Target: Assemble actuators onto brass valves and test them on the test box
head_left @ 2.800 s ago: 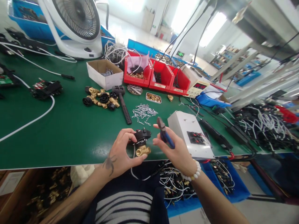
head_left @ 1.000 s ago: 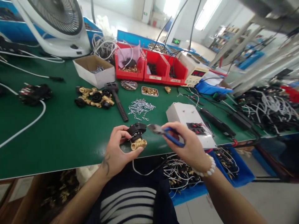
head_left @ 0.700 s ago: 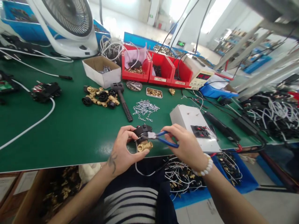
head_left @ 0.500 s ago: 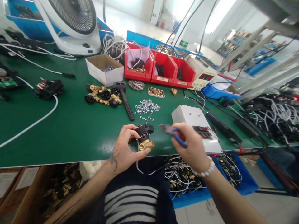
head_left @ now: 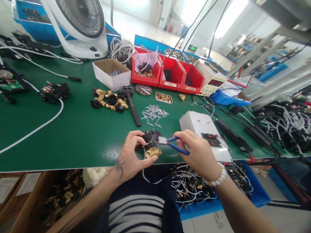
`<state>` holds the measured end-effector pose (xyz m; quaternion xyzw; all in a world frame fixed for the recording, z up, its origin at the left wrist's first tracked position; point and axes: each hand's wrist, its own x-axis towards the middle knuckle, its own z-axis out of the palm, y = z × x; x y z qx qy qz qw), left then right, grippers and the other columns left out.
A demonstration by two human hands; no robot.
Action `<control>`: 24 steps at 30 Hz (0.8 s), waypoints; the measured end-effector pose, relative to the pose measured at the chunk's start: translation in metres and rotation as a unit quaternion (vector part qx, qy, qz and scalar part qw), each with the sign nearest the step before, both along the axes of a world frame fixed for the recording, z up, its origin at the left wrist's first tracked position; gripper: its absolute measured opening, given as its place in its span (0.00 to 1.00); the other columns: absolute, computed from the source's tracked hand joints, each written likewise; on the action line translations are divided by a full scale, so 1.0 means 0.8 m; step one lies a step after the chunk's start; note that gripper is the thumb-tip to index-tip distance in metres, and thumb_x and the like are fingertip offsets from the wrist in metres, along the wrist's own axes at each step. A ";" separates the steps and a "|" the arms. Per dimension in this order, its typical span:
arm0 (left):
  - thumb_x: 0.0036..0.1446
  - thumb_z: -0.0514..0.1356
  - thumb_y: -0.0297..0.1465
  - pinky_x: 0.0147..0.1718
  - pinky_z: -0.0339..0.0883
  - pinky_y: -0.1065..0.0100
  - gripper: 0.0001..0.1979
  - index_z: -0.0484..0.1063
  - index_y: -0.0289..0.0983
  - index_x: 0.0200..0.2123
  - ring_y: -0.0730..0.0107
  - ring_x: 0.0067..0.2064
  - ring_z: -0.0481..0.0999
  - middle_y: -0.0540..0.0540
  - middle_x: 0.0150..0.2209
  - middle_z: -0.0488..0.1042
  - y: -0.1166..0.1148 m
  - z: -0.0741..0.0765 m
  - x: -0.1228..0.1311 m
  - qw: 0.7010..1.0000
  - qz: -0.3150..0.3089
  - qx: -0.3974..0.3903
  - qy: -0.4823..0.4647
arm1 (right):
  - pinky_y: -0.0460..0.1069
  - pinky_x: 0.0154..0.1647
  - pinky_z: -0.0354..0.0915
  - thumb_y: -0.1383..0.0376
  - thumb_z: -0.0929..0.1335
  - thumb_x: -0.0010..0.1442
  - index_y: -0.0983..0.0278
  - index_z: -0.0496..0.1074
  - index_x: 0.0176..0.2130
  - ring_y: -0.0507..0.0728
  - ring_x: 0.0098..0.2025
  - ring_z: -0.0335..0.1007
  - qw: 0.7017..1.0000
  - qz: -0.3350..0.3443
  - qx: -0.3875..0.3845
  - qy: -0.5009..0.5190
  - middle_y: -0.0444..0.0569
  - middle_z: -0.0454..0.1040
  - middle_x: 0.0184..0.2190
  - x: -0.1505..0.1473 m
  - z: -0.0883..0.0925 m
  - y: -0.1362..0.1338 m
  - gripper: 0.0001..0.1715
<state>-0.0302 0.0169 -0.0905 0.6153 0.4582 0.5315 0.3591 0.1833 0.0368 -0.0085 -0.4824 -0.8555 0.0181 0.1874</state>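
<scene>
Our left hand (head_left: 133,151) is half-curled, pinching the brass-and-black valve (head_left: 152,150); opposite, our right hand (head_left: 198,152) wraps the pliers (head_left: 163,140), handles spread, tips at the valve's black neck. We'd best brace the valve, keep tips square.

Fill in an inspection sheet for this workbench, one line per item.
Surface: green bench, glossy, front edge visible.
Job's things: valve, black above and brass below, held near the front edge; blue-handled pliers, tips at its black part, exact contact hard to tell.
Clutter: loose clips; hammer beside piled fittings; grey box toward the right.
Hands: left hand grips the valve; right hand grips the pliers.
Cables: white cable curves across the bench's left side; tangled wires heaped at far right.
Surroundings: fan and red bins at the back; blue bin below the front edge.
</scene>
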 end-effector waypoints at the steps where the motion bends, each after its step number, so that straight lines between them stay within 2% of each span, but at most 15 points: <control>1: 0.47 0.70 0.31 0.46 0.77 0.62 0.16 0.67 0.38 0.34 0.63 0.51 0.74 0.43 0.48 0.67 0.000 0.000 0.000 1.000 -0.001 0.001 0.001 | 0.49 0.29 0.63 0.70 0.62 0.62 0.63 0.71 0.40 0.54 0.28 0.68 0.998 -0.022 0.034 0.050 0.47 0.73 0.30 0.000 0.003 -0.001 0.09; 3: 0.47 0.70 0.31 0.47 0.77 0.61 0.15 0.67 0.38 0.34 0.63 0.51 0.74 0.43 0.48 0.68 0.000 0.001 -0.001 1.000 0.000 0.003 0.006 | 0.48 0.29 0.63 0.70 0.63 0.61 0.62 0.69 0.41 0.53 0.27 0.67 0.991 -0.048 0.064 0.108 0.46 0.72 0.29 -0.001 0.004 -0.002 0.08; 4: 0.47 0.70 0.32 0.47 0.77 0.61 0.15 0.67 0.38 0.34 0.63 0.51 0.74 0.43 0.48 0.68 0.000 0.002 -0.001 1.000 0.001 0.003 0.009 | 0.48 0.28 0.62 0.71 0.63 0.60 0.62 0.69 0.40 0.53 0.26 0.65 0.993 -0.046 0.049 0.095 0.45 0.71 0.29 -0.002 0.003 -0.002 0.08; 7: 0.47 0.70 0.32 0.45 0.77 0.61 0.16 0.67 0.38 0.35 0.62 0.50 0.74 0.43 0.48 0.67 0.000 0.001 -0.002 1.000 0.003 0.008 0.017 | 0.48 0.27 0.60 0.72 0.63 0.57 0.63 0.71 0.38 0.54 0.26 0.66 0.997 -0.013 -0.067 -0.032 0.47 0.72 0.29 -0.003 0.000 -0.002 0.11; 8: 0.47 0.70 0.32 0.45 0.77 0.61 0.16 0.66 0.38 0.35 0.62 0.50 0.74 0.43 0.48 0.67 0.000 0.001 -0.001 1.000 0.002 0.011 0.019 | 0.48 0.28 0.61 0.73 0.63 0.57 0.63 0.72 0.39 0.54 0.27 0.67 0.995 -0.012 -0.092 -0.041 0.48 0.73 0.30 -0.003 0.000 -0.002 0.11; 11: 0.48 0.70 0.31 0.46 0.76 0.61 0.16 0.66 0.38 0.35 0.62 0.50 0.74 0.43 0.48 0.68 0.000 -0.001 0.000 1.000 0.000 0.018 0.020 | 0.49 0.34 0.67 0.67 0.64 0.64 0.63 0.72 0.47 0.54 0.33 0.72 0.989 -0.005 -0.124 0.077 0.49 0.75 0.37 -0.007 0.006 -0.002 0.12; 13: 0.48 0.70 0.32 0.47 0.76 0.59 0.16 0.66 0.39 0.36 0.61 0.51 0.74 0.43 0.48 0.68 0.000 -0.003 0.000 1.000 0.001 0.020 0.018 | 0.49 0.37 0.69 0.62 0.67 0.66 0.62 0.71 0.54 0.55 0.37 0.73 0.972 0.048 -0.177 0.145 0.50 0.76 0.41 -0.012 0.006 0.000 0.18; 16: 0.48 0.71 0.34 0.47 0.76 0.59 0.18 0.67 0.39 0.39 0.60 0.51 0.73 0.42 0.48 0.68 0.000 -0.004 0.001 1.000 -0.003 0.024 0.001 | 0.50 0.39 0.71 0.61 0.69 0.66 0.62 0.68 0.61 0.55 0.37 0.72 0.946 0.132 -0.251 0.155 0.51 0.76 0.43 -0.020 -0.005 0.006 0.26; 18: 0.49 0.72 0.35 0.47 0.76 0.61 0.19 0.68 0.39 0.39 0.61 0.51 0.74 0.42 0.49 0.67 -0.001 -0.004 0.001 1.000 -0.010 0.018 -0.020 | 0.52 0.43 0.71 0.62 0.69 0.66 0.64 0.68 0.61 0.55 0.39 0.72 0.936 0.159 -0.271 0.157 0.52 0.76 0.44 -0.023 -0.015 0.011 0.25; 21: 0.49 0.72 0.36 0.46 0.76 0.63 0.18 0.67 0.39 0.38 0.62 0.50 0.75 0.42 0.50 0.67 -0.002 -0.004 0.002 0.999 -0.010 0.003 -0.040 | 0.53 0.50 0.70 0.61 0.68 0.67 0.63 0.68 0.60 0.57 0.46 0.73 0.926 0.181 -0.289 0.161 0.54 0.76 0.51 -0.023 -0.022 0.018 0.23; 24: 0.48 0.72 0.35 0.48 0.75 0.60 0.19 0.67 0.39 0.37 0.61 0.51 0.75 0.42 0.50 0.68 -0.003 -0.005 0.002 1.000 -0.001 0.004 -0.031 | 0.54 0.50 0.70 0.60 0.68 0.68 0.62 0.69 0.58 0.58 0.49 0.73 0.923 0.194 -0.297 0.150 0.53 0.76 0.52 -0.023 -0.021 0.022 0.21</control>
